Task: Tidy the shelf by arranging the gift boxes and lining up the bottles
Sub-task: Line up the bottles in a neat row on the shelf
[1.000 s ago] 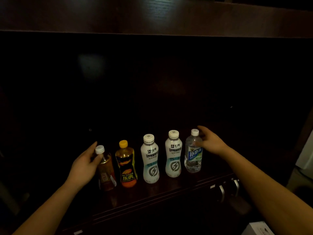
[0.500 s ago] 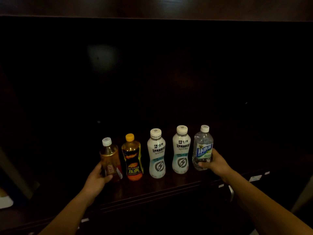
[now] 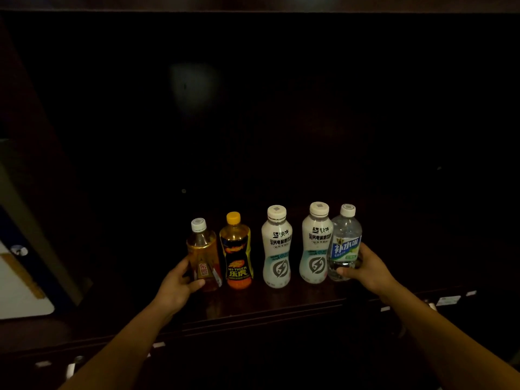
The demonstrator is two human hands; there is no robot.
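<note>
Fingers of both hands now grip end bottles: tea bottle (image 3: 203, 256), water bottle (image 3: 345, 243).

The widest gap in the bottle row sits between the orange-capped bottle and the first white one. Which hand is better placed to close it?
Probably the left hand: it grips the tea bottle, beside the orange-capped bottle, next to the gap. The right hand holds the clear water bottle at the far end.
</note>
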